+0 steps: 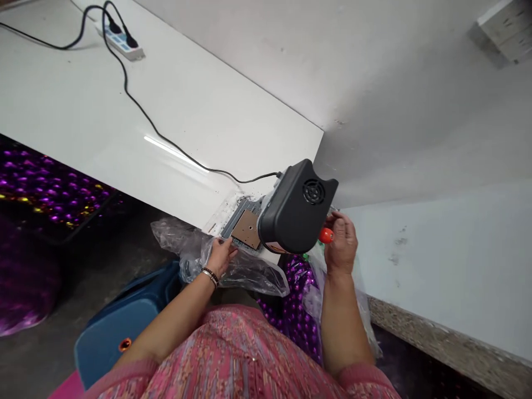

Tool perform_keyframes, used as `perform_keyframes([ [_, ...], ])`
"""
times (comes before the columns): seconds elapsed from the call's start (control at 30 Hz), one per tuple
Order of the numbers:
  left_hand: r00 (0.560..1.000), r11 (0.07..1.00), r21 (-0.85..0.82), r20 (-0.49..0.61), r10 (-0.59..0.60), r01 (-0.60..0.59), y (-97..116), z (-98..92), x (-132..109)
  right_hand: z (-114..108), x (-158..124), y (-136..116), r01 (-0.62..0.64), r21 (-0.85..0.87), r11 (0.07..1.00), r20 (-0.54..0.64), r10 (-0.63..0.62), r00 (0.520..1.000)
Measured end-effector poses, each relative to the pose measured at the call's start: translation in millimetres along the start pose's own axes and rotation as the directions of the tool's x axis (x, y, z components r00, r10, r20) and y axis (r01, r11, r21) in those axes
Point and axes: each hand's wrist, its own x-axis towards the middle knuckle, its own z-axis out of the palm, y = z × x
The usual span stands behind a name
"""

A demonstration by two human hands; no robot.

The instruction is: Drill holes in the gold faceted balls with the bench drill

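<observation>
A black machine head (291, 213) with a round vent stands at the table's corner, over a grey metal base (233, 219). On the base lies a brown square plate (248, 228) with small holes. My left hand (221, 256) is at the near left edge of the plate, fingers apart, beside clear plastic; it holds nothing that I can see. My right hand (341, 242) is right of the machine, its fingers curled by a red knob (326, 235). Whether they grip a lever there is hard to make out.
A black cable runs from the machine over the white table (166, 100) to a power strip (122, 41). Clear plastic (257, 274) hangs at the near edge. A blue stool (120, 327) stands lower left. Shiny purple material (299, 282) lies below; a wall rises at right.
</observation>
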Motion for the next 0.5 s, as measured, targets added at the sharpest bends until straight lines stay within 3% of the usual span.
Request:
perform_keyframes([
  [0.27,1.000,1.000,0.007,-0.015,0.002,-0.002,1.7,0.5,-2.1,15.7,8.1,2.5,-0.057,-0.056,0.997,0.050,0.060,0.997],
  [0.5,1.000,1.000,-0.018,-0.015,-0.010,0.010,1.3,0.1,-6.0,18.4,3.1,-7.1,0.030,-0.182,0.983,0.044,-0.023,0.999],
])
